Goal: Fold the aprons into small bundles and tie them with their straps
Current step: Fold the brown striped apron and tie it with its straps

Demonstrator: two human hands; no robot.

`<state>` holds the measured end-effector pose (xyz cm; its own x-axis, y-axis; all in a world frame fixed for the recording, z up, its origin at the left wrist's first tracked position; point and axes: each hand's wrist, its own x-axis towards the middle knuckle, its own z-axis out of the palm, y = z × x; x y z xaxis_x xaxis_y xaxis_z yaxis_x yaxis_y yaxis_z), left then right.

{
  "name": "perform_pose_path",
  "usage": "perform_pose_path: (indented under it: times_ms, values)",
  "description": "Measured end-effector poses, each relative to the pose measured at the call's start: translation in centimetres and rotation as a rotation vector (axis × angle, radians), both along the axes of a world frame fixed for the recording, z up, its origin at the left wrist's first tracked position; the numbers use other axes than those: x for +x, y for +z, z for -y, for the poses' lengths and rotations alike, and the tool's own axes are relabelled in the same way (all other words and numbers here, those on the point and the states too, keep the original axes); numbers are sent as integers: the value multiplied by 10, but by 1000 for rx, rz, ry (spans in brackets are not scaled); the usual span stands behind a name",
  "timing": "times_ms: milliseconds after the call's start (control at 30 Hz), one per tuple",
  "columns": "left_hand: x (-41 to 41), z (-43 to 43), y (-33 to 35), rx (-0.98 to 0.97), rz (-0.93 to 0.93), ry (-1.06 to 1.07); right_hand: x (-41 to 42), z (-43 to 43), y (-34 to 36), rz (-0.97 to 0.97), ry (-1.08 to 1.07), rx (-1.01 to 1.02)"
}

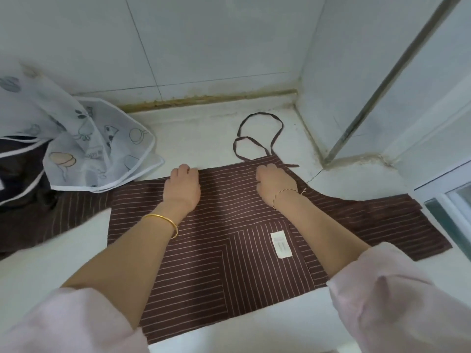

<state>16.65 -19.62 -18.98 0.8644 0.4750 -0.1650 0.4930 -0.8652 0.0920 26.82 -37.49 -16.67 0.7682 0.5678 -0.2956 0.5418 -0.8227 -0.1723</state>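
Note:
A brown apron with thin pale stripes [219, 240] lies spread flat on the white counter [46, 263], its white label [281, 244] facing up. Its dark neck strap [260, 136] loops loosely on the counter beyond the far edge. My left hand [183, 186] grips the apron's far edge at the left, fingers curled over the cloth. My right hand [274, 182] grips the same far edge near the bib's corner, beside a short strap end [291, 166]. Both forearms reach across the apron.
A white translucent apron with printed fruit drawings [84, 146] lies crumpled at the left on a dark cloth with white trim [23, 179]. Tiled walls [204, 47] close the back and right. A window frame [448, 197] stands at the right edge.

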Motion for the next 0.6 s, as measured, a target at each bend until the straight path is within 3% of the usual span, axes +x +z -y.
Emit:
perform_pose_path:
  times_ms: [167,367,500,600]
  values:
    - [9,-37,-4,63,-157,25,13,-50,-8,7,193,1]
    - [18,-56,-4,-47,-256,-91,31,-78,-22,48,551,-178]
    - [18,-71,6,-199,-236,-181,46,-90,-19,90,542,-272]
    - [14,-83,24,-179,-304,-218,52,-90,-8,173,522,-298]
